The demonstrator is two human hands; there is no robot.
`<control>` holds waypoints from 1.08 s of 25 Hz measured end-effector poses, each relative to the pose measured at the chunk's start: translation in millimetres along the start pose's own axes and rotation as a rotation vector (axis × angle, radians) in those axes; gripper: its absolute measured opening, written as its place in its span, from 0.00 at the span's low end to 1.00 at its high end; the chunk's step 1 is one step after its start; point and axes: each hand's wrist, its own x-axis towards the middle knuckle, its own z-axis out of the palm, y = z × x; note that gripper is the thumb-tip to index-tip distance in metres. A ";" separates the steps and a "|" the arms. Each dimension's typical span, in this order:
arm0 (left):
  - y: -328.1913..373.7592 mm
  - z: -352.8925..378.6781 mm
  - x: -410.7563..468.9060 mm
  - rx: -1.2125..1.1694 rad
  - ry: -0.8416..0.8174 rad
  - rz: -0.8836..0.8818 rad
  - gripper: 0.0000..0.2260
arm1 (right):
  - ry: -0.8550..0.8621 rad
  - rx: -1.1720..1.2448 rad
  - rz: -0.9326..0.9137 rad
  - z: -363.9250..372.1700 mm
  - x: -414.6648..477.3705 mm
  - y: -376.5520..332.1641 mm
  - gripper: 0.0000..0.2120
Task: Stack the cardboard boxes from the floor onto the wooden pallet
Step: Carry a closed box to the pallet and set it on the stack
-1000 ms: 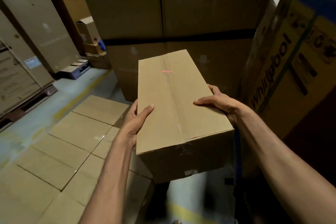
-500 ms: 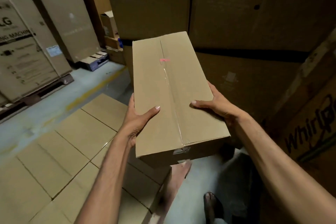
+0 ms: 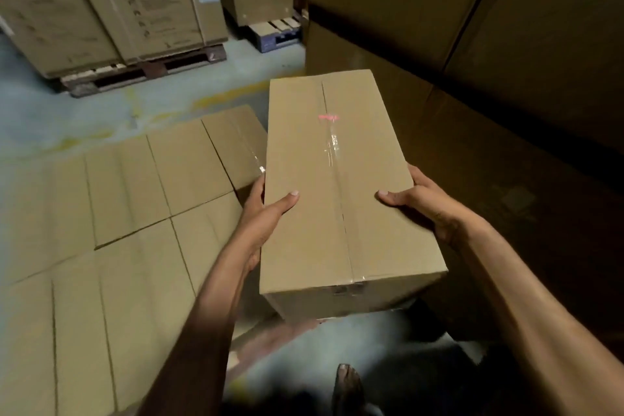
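"What was biggest?"

"Tall dark cartons [image 3: 506, 44] of plain smooth cardboard, walling one to three o'clock. At eleven, two printed cartons [image 3: 135, 0] stood on a dark wooden pallet [image 3: 145, 73], on a grey concrete floor [image 3: 67, 118] with worn yellow paint."

"And the task's boxes?"

"A flat layer of stacked boxes [image 3: 135, 196] lay from seven to ten o'clock, their taped tops edge to edge. Blur kept me from a sure count. One cardboard box [image 3: 337, 196], long, rectangular and sealed with clear glossy tape down its seam, was held in the air at the centre, just beside that layer. Its contents were hidden."

"The grip?"

"Two hands. The left hand [image 3: 266, 219] clamped its nine o'clock side and the right hand [image 3: 418, 203] its three o'clock side, each thumb lying on top. The other fingers were mostly hidden."

"Smallest?"

"One red light mark [image 3: 327, 117] on the seam."
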 end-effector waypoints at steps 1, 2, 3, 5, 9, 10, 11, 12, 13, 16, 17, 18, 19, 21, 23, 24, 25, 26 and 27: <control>-5.3 2.3 9.0 -0.031 0.043 -0.081 0.21 | -0.031 0.013 0.071 -5.1 9.7 -2.2 0.26; -10.6 3.3 17.2 -0.052 0.074 -0.161 0.19 | -0.066 0.016 0.147 -10.2 22.4 -3.1 0.19; -16.9 3.3 25.3 -0.059 0.087 -0.237 0.17 | -0.116 0.017 0.229 -15.2 36.0 -3.1 0.13; -29.5 0.1 40.6 -0.027 0.065 -0.352 0.11 | -0.219 -0.007 0.398 -21.4 61.8 3.6 0.10; -50.3 -3.3 71.7 0.038 -0.033 -0.489 0.06 | -0.239 -0.107 0.581 -26.2 103.1 34.2 0.08; -56.6 -3.3 79.0 0.043 -0.059 -0.515 0.09 | -0.220 -0.118 0.608 -25.7 111.7 42.6 0.10; -66.1 -3.7 85.3 0.049 -0.069 -0.539 0.12 | -0.212 -0.125 0.629 -26.0 119.6 51.6 0.17; -75.2 -3.5 89.8 0.059 -0.071 -0.558 0.15 | -0.197 -0.114 0.637 -27.4 130.4 61.3 0.27; -84.2 -3.7 93.2 0.071 -0.067 -0.576 0.16 | -0.186 -0.102 0.649 -29.9 141.7 74.2 0.37; -102.2 -0.2 101.7 0.067 -0.038 -0.604 0.14 | -0.190 -0.086 0.651 -37.0 171.9 100.7 0.45; -108.2 -0.2 105.1 0.052 -0.026 -0.608 0.14 | -0.179 -0.104 0.640 -35.6 178.9 102.1 0.42; -113.6 0.2 109.1 0.036 -0.014 -0.610 0.14 | -0.184 -0.129 0.626 -31.9 184.5 100.2 0.41; -117.2 -0.9 112.9 0.022 0.003 -0.615 0.13 | -0.202 -0.148 0.629 -28.0 191.9 99.5 0.40; -128.2 -1.5 122.1 0.010 0.026 -0.617 0.10 | -0.252 -0.173 0.664 -18.7 211.7 103.3 0.37; -140.8 1.9 132.3 0.022 0.057 -0.606 0.05 | -0.305 -0.249 0.677 -11.3 232.0 105.7 0.33; -148.3 5.2 136.7 0.025 0.097 -0.613 0.05 | -0.318 -0.312 0.666 -8.1 240.5 104.7 0.28; -153.3 10.8 142.6 0.030 0.140 -0.622 0.05 | -0.338 -0.347 0.659 -6.5 250.6 101.9 0.22; -161.6 15.9 148.9 0.027 0.166 -0.636 0.05 | -0.344 -0.367 0.663 -8.1 262.4 104.8 0.16; -170.6 21.7 151.6 0.015 0.185 -0.654 0.07 | -0.351 -0.385 0.668 -10.3 271.9 110.0 0.13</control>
